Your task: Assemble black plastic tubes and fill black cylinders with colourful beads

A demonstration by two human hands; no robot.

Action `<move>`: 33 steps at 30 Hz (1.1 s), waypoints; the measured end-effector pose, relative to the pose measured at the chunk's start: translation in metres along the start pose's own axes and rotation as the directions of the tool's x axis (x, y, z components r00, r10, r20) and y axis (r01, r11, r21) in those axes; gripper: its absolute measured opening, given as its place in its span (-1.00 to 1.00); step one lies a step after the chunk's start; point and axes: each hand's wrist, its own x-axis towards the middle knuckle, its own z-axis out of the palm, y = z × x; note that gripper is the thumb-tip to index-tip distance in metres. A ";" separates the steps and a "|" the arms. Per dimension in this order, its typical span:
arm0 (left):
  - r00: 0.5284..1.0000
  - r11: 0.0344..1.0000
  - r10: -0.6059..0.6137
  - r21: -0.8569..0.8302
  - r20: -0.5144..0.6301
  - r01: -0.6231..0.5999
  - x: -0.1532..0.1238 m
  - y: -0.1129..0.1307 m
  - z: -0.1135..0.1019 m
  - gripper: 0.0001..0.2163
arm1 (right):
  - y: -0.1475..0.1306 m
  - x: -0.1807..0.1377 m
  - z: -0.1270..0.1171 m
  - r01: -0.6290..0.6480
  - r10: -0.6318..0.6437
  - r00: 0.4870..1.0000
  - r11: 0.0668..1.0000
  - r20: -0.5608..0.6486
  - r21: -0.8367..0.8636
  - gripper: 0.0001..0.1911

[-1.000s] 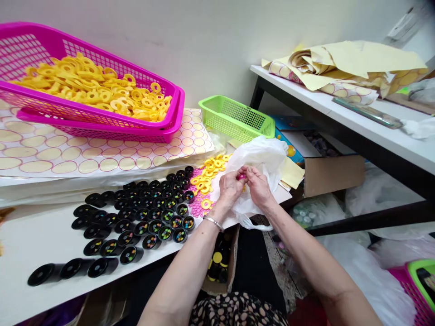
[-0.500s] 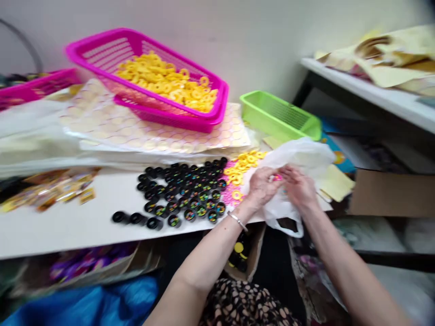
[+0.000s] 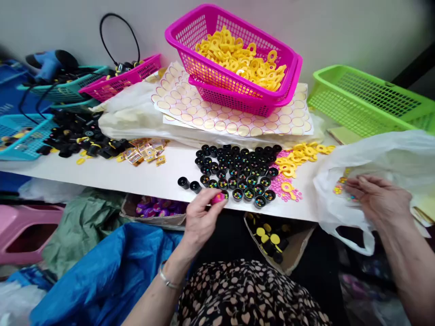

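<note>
My left hand (image 3: 201, 216) pinches a small round pink piece (image 3: 218, 198) between thumb and fingertips, above the front row of black cups (image 3: 242, 184). Many of these cups stand upright on the white table, with small bright multicoloured bits in them. At the right, my right hand (image 3: 384, 199) is at the mouth of a white plastic bag (image 3: 329, 206), its fingers closed together. Small coloured bits (image 3: 340, 185) show by its fingertips; whatever those fingers hold is hidden. Yellow rings (image 3: 299, 154) and little pink pieces (image 3: 283, 186) lie between the cups and the bag.
Behind stands a magenta basket (image 3: 288, 97) heaped with yellow rings, and a green basket (image 3: 356, 111) is at the back right. Small packets (image 3: 146, 151) and black parts (image 3: 78, 136) lie leftward. Below the table edge are an open carton (image 3: 297, 253) and blue sheeting (image 3: 102, 271).
Both hands were together over the bag; now my left hand has moved left to the cups with the pink piece, while my right stays by the bag. The view has swung left.
</note>
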 end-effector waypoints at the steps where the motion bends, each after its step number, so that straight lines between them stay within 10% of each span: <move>1: 0.999 0.999 -0.016 0.046 -0.046 0.018 -0.002 -0.010 -0.010 -0.82 | 0.001 0.001 -0.001 -0.010 0.010 1.000 1.000 0.006 0.000 -0.82; 6: 0.981 0.974 -0.157 0.145 -0.110 0.173 0.000 -0.043 -0.037 -0.76 | 0.004 0.004 -0.004 -0.026 0.026 1.000 1.000 0.018 -0.009 -0.81; 23: 0.972 0.870 0.082 0.460 0.220 -0.177 0.036 -0.048 -0.049 -0.85 | 0.000 0.005 0.000 -0.043 0.043 0.999 0.996 -0.002 -0.075 -0.85; 30: 0.988 0.990 -0.142 0.014 0.061 0.141 0.037 -0.021 -0.048 -0.88 | -0.002 0.001 0.001 0.063 -0.067 0.997 0.989 -0.028 -0.133 -0.82; 33: 0.918 0.837 -0.392 -0.387 0.068 0.386 0.034 -0.004 -0.026 -0.77 | -0.016 -0.018 0.007 0.280 -0.291 0.957 0.923 -0.004 -0.263 -0.86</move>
